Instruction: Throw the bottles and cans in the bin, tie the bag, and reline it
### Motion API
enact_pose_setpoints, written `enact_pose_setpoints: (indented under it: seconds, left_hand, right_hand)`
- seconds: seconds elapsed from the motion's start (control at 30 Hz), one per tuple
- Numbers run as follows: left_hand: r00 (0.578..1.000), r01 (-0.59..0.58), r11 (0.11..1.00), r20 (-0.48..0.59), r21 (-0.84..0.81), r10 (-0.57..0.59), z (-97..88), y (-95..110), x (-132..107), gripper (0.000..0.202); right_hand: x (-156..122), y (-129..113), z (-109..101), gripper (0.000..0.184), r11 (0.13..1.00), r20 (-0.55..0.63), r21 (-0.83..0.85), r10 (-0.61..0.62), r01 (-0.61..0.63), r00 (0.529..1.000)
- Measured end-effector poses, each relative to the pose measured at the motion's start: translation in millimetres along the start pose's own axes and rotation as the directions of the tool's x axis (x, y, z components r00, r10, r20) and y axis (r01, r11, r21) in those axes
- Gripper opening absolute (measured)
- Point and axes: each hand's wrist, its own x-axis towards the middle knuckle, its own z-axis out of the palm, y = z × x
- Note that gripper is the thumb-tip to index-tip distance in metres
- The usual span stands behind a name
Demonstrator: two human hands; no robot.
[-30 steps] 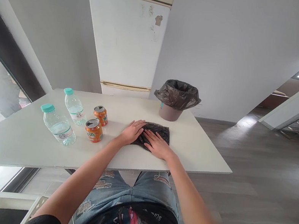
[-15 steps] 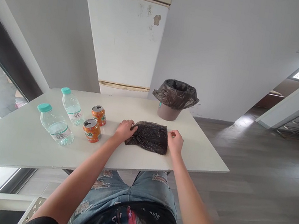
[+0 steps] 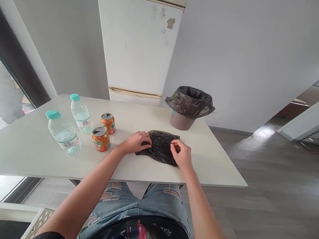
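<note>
While the bag (image 3: 160, 148) is lying on the table (image 3: 34, 147), the left hand (image 3: 136, 142) is pinching its left edge and the right hand (image 3: 182, 155) its upper right edge; the folding seems only partly done.

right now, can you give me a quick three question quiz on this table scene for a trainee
1. True or false: both the left hand and the right hand touch the black bag that lies on the table.
2. How many orange cans stand on the table? A one, B two, C four.
3. What colour are the caps of the two water bottles?

Key: 1 true; 2 B; 3 teal.
</note>
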Motion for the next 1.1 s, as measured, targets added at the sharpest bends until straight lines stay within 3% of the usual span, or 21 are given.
enact_pose_setpoints:
  seconds: [0.13,0.3,0.37,0.53,0.7,0.83,0.97,1.1]
  left_hand:
    - [0.992,-0.011,0.997,0.124,-0.070,0.020,-6.8,8,-4,0.021]
    - [0.980,0.106,0.957,0.190,-0.269,-0.055,-12.2,14,-6,0.028]
    - [0.982,0.167,0.938,0.139,-0.305,-0.129,-12.6,14,-4,0.032]
    - [0.956,0.237,0.951,-0.125,-0.199,-0.264,-3.1,2,0,0.031]
    - [0.937,0.333,0.942,-0.094,-0.046,-0.336,12.0,-8,1,0.043]
    - [0.947,0.322,0.946,-0.017,0.014,-0.322,15.4,-5,1,0.053]
    - [0.959,0.281,0.956,0.014,0.080,-0.283,16.9,-6,3,0.044]
    - [0.964,0.257,0.965,-0.061,-0.048,-0.260,19.2,-11,7,0.027]
  right_hand:
    - [-20,-4,-12,0.040,0.982,0.327,-0.154,-0.051,0.107,0.944]
    - [-50,-1,-33,0.068,0.965,0.506,-0.221,-0.007,0.138,0.863]
    - [-62,-3,-39,0.076,0.966,0.524,-0.204,-0.030,0.160,0.851]
    - [-90,-22,-43,0.091,0.941,0.505,-0.192,-0.148,0.278,0.850]
    - [-100,-49,-19,0.081,0.922,0.391,-0.219,-0.216,0.319,0.895]
    - [-92,-58,5,0.066,0.936,0.432,-0.196,-0.186,0.294,0.882]
    - [-78,-55,13,0.058,0.945,0.484,-0.152,-0.185,0.290,0.855]
    - [-66,-56,11,0.041,0.959,0.489,-0.111,-0.176,0.261,0.854]
